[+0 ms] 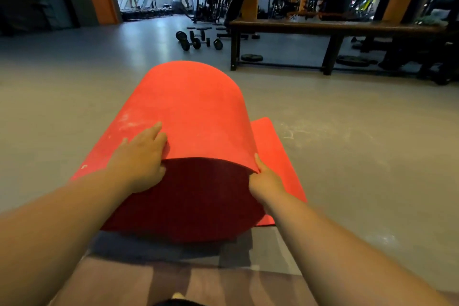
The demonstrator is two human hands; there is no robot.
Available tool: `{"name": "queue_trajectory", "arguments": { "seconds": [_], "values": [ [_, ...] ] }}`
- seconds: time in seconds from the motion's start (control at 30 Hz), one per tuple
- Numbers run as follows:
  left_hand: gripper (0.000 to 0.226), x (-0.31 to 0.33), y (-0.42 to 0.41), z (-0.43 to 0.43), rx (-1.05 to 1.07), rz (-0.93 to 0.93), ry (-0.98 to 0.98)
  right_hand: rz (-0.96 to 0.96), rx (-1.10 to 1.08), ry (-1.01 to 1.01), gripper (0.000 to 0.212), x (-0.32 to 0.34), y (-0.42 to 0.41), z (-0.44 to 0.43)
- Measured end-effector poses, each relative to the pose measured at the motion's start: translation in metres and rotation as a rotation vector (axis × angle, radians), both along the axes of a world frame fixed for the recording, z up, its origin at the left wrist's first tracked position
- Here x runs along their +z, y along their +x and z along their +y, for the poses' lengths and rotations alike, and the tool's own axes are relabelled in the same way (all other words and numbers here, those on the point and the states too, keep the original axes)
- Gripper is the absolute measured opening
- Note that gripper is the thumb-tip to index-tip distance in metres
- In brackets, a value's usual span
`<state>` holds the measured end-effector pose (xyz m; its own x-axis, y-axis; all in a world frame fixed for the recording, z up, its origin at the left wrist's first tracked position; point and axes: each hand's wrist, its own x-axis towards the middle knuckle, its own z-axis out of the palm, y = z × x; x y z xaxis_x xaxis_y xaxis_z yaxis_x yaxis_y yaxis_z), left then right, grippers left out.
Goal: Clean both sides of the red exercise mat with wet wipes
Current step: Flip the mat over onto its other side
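The red exercise mat (196, 109) lies lengthwise on the grey floor straight ahead of me. Its near end is lifted and curled over into a high arch, and the shaded inside shows dark red. My left hand (141, 159) grips the lifted edge at its left corner, fingers on top and thumb underneath. My right hand (264, 179) pinches the same edge at its right corner. Pale scuff marks show on the mat's left part. No wet wipes are in view.
Several black dumbbells (196, 41) lie on the floor beyond the mat. A long dark bench (332, 28) stands at the right with weight plates under it. Treadmills and gym machines line the back. A person's legs show at the bottom of the view.
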<state>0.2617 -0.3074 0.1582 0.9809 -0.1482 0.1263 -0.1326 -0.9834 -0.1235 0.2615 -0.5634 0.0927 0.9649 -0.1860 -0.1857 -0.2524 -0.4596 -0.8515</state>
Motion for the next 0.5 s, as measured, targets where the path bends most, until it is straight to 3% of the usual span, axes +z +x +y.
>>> {"name": "queue_trajectory", "arguments": {
  "seconds": [0.1, 0.17, 0.3, 0.4, 0.5],
  "values": [
    [0.082, 0.01, 0.003, -0.017, -0.267, -0.282, -0.004, -0.215, 0.211, -0.462, 0.052, 0.059, 0.01, 0.027],
    [0.082, 0.023, 0.01, -0.019, -0.269, -0.401, -0.008, -0.334, 0.265, -0.617, 0.05, 0.095, 0.015, 0.05],
    [0.037, 0.044, 0.025, 0.0, -0.082, -0.336, 0.095, -0.485, 0.444, -0.858, 0.043, 0.122, 0.024, 0.077],
    [0.015, 0.049, 0.018, 0.018, 0.033, -0.178, -0.091, -0.601, 0.426, -0.777, 0.051, 0.124, 0.021, 0.068],
    [0.031, 0.044, 0.004, 0.023, 0.047, -0.086, -0.019, -0.463, 0.092, -0.311, 0.065, 0.106, 0.017, 0.048]
  ]
}}
